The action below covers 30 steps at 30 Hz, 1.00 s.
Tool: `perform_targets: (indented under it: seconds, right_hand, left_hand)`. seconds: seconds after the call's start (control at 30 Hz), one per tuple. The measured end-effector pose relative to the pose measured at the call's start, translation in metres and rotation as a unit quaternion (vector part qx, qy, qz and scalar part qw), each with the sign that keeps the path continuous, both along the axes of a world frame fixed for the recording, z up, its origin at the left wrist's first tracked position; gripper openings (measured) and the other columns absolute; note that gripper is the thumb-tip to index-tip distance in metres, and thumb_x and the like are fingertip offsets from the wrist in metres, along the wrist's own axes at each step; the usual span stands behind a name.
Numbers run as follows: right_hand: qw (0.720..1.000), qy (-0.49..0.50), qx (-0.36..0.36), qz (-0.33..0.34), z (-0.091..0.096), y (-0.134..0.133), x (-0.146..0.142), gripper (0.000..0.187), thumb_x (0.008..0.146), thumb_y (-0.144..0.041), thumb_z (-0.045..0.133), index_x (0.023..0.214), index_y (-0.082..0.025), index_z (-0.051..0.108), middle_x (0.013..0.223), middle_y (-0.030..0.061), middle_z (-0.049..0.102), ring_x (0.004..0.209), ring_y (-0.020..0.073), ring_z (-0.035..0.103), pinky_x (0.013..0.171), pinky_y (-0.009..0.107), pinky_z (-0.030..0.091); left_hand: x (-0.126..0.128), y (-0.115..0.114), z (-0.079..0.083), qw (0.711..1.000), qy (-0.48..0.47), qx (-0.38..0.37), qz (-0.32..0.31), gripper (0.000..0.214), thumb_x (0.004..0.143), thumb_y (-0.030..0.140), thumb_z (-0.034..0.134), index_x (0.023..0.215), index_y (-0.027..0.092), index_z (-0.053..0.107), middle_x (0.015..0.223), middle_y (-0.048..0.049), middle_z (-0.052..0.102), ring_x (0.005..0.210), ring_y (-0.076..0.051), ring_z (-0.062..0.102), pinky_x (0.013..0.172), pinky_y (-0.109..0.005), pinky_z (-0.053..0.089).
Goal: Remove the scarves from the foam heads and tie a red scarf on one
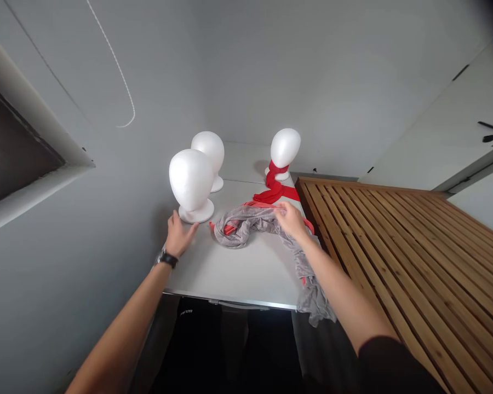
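The left hand (181, 236) spreads beside the white head (191, 179); the right hand (291, 220) pinches grey-and-coral cloth (246, 229), overhanging the table's edge (267, 304) at lower right.

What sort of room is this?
Likely a bedroom or other room in a home: what looks like a slatted wooden bed base sits to the right of the white table, with a pale door beyond it.
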State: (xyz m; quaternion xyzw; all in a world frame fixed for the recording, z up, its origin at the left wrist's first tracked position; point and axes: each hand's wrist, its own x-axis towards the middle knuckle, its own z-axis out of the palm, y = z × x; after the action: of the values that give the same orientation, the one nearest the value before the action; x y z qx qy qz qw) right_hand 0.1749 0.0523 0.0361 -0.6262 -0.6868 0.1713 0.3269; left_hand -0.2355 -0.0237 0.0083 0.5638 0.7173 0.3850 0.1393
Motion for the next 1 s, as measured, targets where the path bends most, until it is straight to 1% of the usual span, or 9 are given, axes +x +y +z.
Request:
perform_targets:
  seconds: [0.17, 0.27, 0.37, 0.5, 0.6, 0.73, 0.83, 0.93, 1.0]
  right_hand:
    - [0.991, -0.027, -0.085, -0.098, -0.007, 0.136, 0.003, 0.059, 0.098, -0.045, 0.066, 0.145, -0.011, 0.055, 0.15, 0.0257, 0.058, 0.142, 0.0352, 0.054, 0.118, 0.049, 0.039]
    - [0.981, -0.025, -0.118, -0.151, -0.017, 0.176, -0.004, 0.074, 0.095, -0.057, 0.069, 0.148, -0.01, 0.051, 0.152, 0.0296, 0.054, 0.149, 0.0401, 0.045, 0.123, 0.057, 0.031]
    - [0.972, -0.024, -0.135, -0.192, -0.025, 0.195, -0.011, 0.08, 0.089, -0.057, 0.075, 0.147, -0.007, 0.052, 0.153, 0.0329, 0.051, 0.151, 0.0447, 0.039, 0.125, 0.063, 0.024]
    - [0.971, -0.032, -0.129, -0.2, -0.028, 0.2, -0.016, 0.046, 0.086, -0.037, 0.076, 0.12, -0.006, 0.07, 0.135, 0.0309, 0.064, 0.138, 0.045, 0.053, 0.119, 0.059, 0.034]
    - [0.977, -0.02, -0.098, -0.19, -0.012, 0.195, -0.009, 0.031, 0.092, -0.032, 0.065, 0.111, -0.008, 0.073, 0.12, 0.0267, 0.071, 0.119, 0.0389, 0.065, 0.105, 0.05, 0.047]
    - [0.983, 0.0, -0.014, -0.186, 0.043, 0.187, 0.015, 0.035, 0.098, -0.033, 0.05, 0.117, -0.011, 0.069, 0.121, 0.0231, 0.071, 0.111, 0.0327, 0.067, 0.096, 0.041, 0.051]
    - [0.987, 0.003, 0.026, -0.16, 0.091, 0.169, 0.031, 0.028, 0.096, -0.033, 0.053, 0.107, -0.015, 0.071, 0.105, 0.0151, 0.075, 0.095, 0.0266, 0.067, 0.087, 0.034, 0.052]
    - [0.995, 0.004, 0.037, -0.088, 0.125, 0.134, 0.035, 0.021, 0.092, -0.032, 0.056, 0.093, -0.017, 0.071, 0.083, 0.0075, 0.073, 0.077, 0.0213, 0.063, 0.075, 0.03, 0.049]
    - [0.999, 0.002, 0.041, -0.033, 0.134, 0.099, 0.033, 0.019, 0.089, -0.031, 0.059, 0.089, -0.016, 0.071, 0.079, 0.0058, 0.073, 0.073, 0.0197, 0.062, 0.072, 0.028, 0.047]
  left_hand:
    - [0.038, -0.099, -0.024, 0.996, 0.072, 0.039, -0.038, 0.081, 0.1, 0.052, 0.06, 0.167, 0.016, 0.031, 0.161, -0.0232, 0.039, 0.156, -0.04, 0.039, 0.128, -0.058, 0.037]
    - [0.063, -0.137, -0.029, 0.992, 0.101, 0.028, -0.068, 0.072, 0.105, 0.044, 0.055, 0.168, 0.02, 0.028, 0.163, -0.0217, 0.039, 0.156, -0.038, 0.04, 0.124, -0.06, 0.042]
    - [0.074, -0.153, -0.035, 0.986, 0.141, 0.017, -0.092, 0.07, 0.106, 0.037, 0.054, 0.169, 0.022, 0.027, 0.162, -0.0202, 0.044, 0.151, -0.036, 0.047, 0.117, -0.059, 0.05]
    - [0.078, -0.151, -0.041, 0.974, 0.206, 0.048, -0.084, 0.065, 0.103, 0.033, 0.059, 0.164, 0.021, 0.039, 0.149, -0.0186, 0.057, 0.144, -0.038, 0.053, 0.114, -0.06, 0.051]
    - [0.082, -0.146, -0.041, 0.97, 0.222, 0.063, -0.079, 0.06, 0.101, 0.031, 0.062, 0.158, 0.02, 0.046, 0.142, -0.017, 0.063, 0.139, -0.039, 0.056, 0.111, -0.06, 0.052]
    - [0.093, -0.146, -0.028, 0.975, 0.182, 0.102, -0.083, 0.052, 0.102, 0.024, 0.061, 0.152, 0.02, 0.05, 0.14, -0.0163, 0.062, 0.148, -0.039, 0.047, 0.113, -0.06, 0.05]
    - [0.112, -0.143, -0.009, 0.974, 0.136, 0.138, -0.115, 0.048, 0.101, 0.021, 0.061, 0.148, 0.022, 0.052, 0.139, -0.0157, 0.061, 0.15, -0.037, 0.045, 0.117, -0.059, 0.047]
    - [0.144, -0.125, 0.01, 0.968, 0.068, 0.163, -0.177, 0.046, 0.102, 0.023, 0.061, 0.148, 0.022, 0.054, 0.141, -0.0161, 0.059, 0.143, -0.033, 0.051, 0.117, -0.054, 0.048]
    - [0.169, -0.101, 0.022, 0.961, -0.002, 0.169, -0.217, 0.042, 0.103, 0.026, 0.059, 0.145, 0.021, 0.056, 0.14, -0.0163, 0.06, 0.135, -0.03, 0.058, 0.114, -0.049, 0.051]
